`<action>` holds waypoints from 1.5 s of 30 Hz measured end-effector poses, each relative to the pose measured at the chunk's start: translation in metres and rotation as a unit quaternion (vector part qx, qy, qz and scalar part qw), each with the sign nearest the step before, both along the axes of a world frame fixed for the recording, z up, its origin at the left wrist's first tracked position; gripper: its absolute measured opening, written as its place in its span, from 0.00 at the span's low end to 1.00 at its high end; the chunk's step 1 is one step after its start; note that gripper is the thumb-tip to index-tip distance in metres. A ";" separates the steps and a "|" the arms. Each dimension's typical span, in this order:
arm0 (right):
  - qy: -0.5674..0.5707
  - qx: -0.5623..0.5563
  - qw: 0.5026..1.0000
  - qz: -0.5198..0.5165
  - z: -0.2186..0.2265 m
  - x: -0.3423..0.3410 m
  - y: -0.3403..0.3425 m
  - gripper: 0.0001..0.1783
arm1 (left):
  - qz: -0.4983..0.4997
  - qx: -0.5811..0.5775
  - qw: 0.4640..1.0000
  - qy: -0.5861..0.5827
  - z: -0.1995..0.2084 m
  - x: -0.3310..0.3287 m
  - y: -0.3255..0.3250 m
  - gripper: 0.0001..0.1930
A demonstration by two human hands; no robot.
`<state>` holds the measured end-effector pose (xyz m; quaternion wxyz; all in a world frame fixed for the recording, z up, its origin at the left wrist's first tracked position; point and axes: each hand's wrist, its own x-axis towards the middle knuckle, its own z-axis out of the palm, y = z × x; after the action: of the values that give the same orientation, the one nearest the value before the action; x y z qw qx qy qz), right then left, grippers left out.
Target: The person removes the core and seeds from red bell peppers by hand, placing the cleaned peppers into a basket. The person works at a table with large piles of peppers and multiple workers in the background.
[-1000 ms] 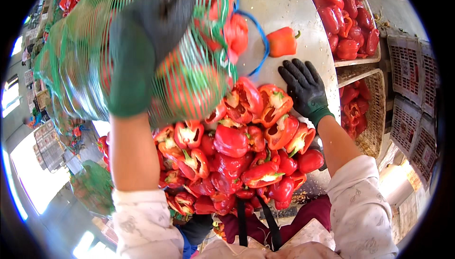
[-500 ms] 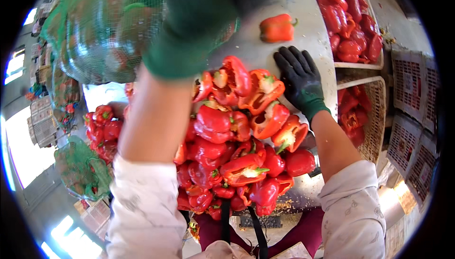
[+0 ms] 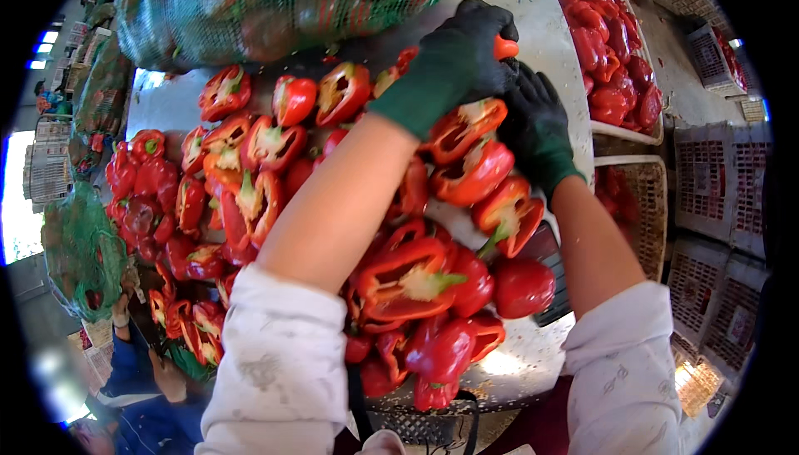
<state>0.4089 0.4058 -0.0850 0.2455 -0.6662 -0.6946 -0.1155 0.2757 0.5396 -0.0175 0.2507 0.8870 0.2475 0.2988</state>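
Observation:
My left hand (image 3: 478, 43), in a black glove with a green cuff, is curled round a red bell pepper (image 3: 504, 47). Only a small part of the pepper shows between the fingers. Right against it is my right hand (image 3: 537, 118), gloved the same way, its visible fingers stretched out beside the left hand and partly covered by it. Under and around my forearms lies a large heap of red bell peppers. Many are cut open, such as a pepper half (image 3: 408, 280) with pale core and green stem; others look whole, like a red pepper (image 3: 524, 287).
A green mesh sack (image 3: 275, 5) full of peppers lies at the far left on the metal table (image 3: 566, 47). Crates of red peppers (image 3: 612, 55) stand along the right side, with stacked plastic crates (image 3: 707, 172) beyond. Another person's blue-clad legs (image 3: 146, 422) show at lower left.
My left hand has come down from the upper middle onto the pepper that lay alone on the table. My right hand has shifted slightly toward it. The view has swung, showing more of the left heap.

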 end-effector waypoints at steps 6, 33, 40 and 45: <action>0.045 -0.144 0.988 0.021 0.004 0.009 0.012 0.29 | -0.009 -0.398 0.890 -0.220 0.108 -0.169 -0.119 0.19; 0.894 -0.016 0.401 0.198 0.122 -0.365 -0.433 0.30 | 0.137 0.036 0.985 -0.096 0.075 -0.343 -0.494 0.35; 0.703 -0.120 0.691 0.118 0.120 -0.331 -0.409 0.30 | 0.129 -0.092 0.987 -0.024 0.047 -0.337 -0.462 0.35; 0.682 -0.155 0.688 0.193 0.114 -0.310 -0.385 0.50 | 0.122 -0.133 0.981 -0.075 0.021 -0.319 -0.428 0.33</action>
<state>0.0984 0.0209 0.0292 0.5618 -0.4410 -0.4571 0.5302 -0.0434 0.1119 0.0030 0.3462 0.7836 0.3719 0.3574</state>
